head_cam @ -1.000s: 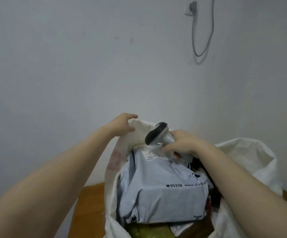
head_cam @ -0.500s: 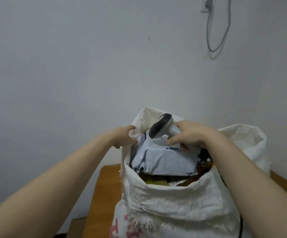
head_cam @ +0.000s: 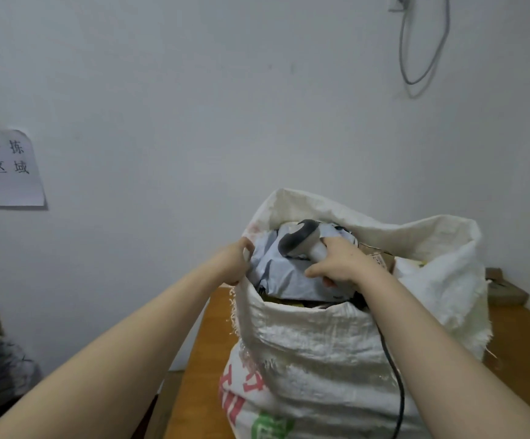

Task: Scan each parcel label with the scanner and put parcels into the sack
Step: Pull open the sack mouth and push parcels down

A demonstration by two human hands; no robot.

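Sack: a white woven sack [head_cam: 314,343] stands at centre right of the frame on a wooden table [head_cam: 203,359]. Its mouth gapes upward, the far rim is folded high, and red and green print shows on its lower front.
Parcel: a grey plastic-wrapped parcel [head_cam: 276,274] lies inside the sack at the very top of the load, just below the rim, left of centre in the opening.
Other contents: a brown carton [head_cam: 380,261] shows behind the right wrist. Something yellow-green peeks from under the parcel, too hidden to identify.
Left hand: the left hand [head_cam: 236,264] grips the sack's left rim, with the fingers curled over the cloth edge.
Right hand: the right hand [head_cam: 342,264] is wrapped round the handle of the scanner [head_cam: 301,240], inside the sack's mouth. The thumb sticks out to the left over the parcel.
Scanner: a pale body with a dark head, held just above the parcel with the head towards the upper left.
Scanner cord: a black cord [head_cam: 396,375] runs down the sack's front under the right forearm.
Wall: a paper sign [head_cam: 13,169] with four printed characters hangs at the left, and a grey cable loop [head_cam: 422,58] at the upper right.
Edges: a flat cardboard piece [head_cam: 504,286] lies on the table at the far right. Dark bundles [head_cam: 0,365] sit at the lower left, blurred.
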